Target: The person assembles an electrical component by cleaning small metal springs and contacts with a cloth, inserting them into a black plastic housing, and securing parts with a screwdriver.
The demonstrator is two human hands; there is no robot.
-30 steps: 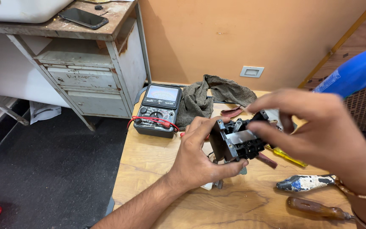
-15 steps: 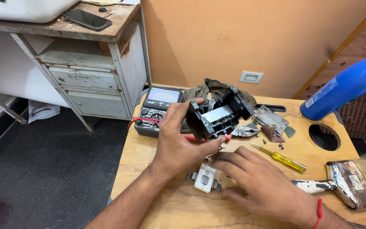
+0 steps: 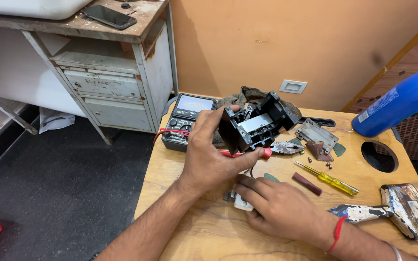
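1. At the far left is an old metal cabinet [image 3: 117, 87] with a dark phone [image 3: 108, 16] on top. Dark floor [image 3: 59, 193] lies open between it and the bench [image 3: 194, 232].
2. A meter [image 3: 188, 121] with red wires sits near the bench's left edge.
3. The left hand [image 3: 209, 154] is closed around a black box part [image 3: 255, 126] and holds it tilted, up off the bench.
4. The right hand [image 3: 279, 208] lies flat on the bench, fingers pressed on a small white part [image 3: 242, 203].
5. Right of the hands lie a yellow screwdriver [image 3: 330, 179], a metal plate [image 3: 317, 135] and tiny screws [image 3: 328, 165].
6. A round hole [image 3: 380, 156] sits near the right edge, under a blue bottle [image 3: 397, 104].
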